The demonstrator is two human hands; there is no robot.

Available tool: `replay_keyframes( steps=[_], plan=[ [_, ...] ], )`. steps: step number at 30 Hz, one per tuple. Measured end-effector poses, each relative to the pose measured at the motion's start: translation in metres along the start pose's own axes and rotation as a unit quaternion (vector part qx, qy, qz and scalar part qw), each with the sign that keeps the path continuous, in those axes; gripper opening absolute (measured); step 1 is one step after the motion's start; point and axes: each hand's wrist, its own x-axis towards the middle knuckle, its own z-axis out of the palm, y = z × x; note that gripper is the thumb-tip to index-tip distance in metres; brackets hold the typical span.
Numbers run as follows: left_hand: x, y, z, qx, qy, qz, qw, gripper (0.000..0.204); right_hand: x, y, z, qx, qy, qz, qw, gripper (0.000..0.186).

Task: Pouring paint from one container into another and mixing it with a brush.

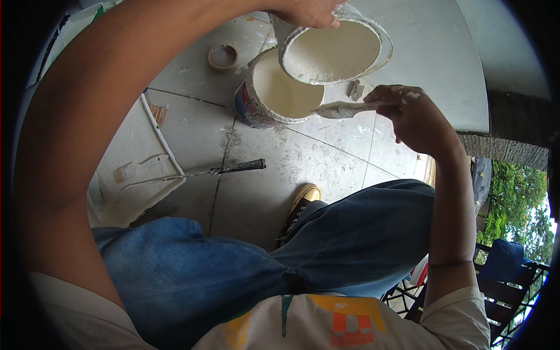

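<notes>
At the top, my left hand (309, 11) grips the rim of a white-coated bucket (284, 32), its fingers closed round the edge. This bucket is tipped, its mouth facing me, above a second paint bucket (249, 108) that stands on the floor. Pale cream paint (283, 87) shows inside the lower one. My right hand (417, 119) is closed round a flat, paint-smeared tool (345, 109); whether it is a brush or a stirrer I cannot tell. The tool's tip reaches the right rim of the standing bucket. White paint spots mark the right hand's knuckles.
A roll of tape (223, 57) lies left of the buckets. Left of my legs is a white paint tray (149, 195) with a black-handled roller (239, 167) across its edge. A small grey block (356, 89) sits behind the tool. My shoe (300, 207) rests on the paint-spotted tiles.
</notes>
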Motion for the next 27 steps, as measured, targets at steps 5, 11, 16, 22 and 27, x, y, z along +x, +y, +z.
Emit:
replay_keyframes(
  steps=[5,11,16,22,27],
  plan=[
    [0.012,0.005,0.001,-0.008,-0.023,-0.014,1.0,0.049,0.005,0.019,-0.014,0.185,-0.029,0.16,0.969,0.024],
    [0.013,0.0,0.0,0.011,-0.016,-0.01,1.0,0.049,0.021,0.049,0.015,0.398,-0.087,0.204,0.89,0.021],
    [0.01,-0.006,0.0,0.011,-0.001,-0.01,1.0,0.049,0.035,0.055,0.032,0.379,-0.079,0.266,0.883,0.022],
    [0.011,-0.007,0.001,0.005,0.003,0.002,1.0,0.045,0.026,0.043,0.021,0.249,-0.052,0.271,0.929,0.027],
    [0.008,-0.008,0.004,0.003,0.004,0.015,1.0,0.044,0.02,0.039,0.02,0.211,-0.024,0.275,0.938,0.025]
  ],
)
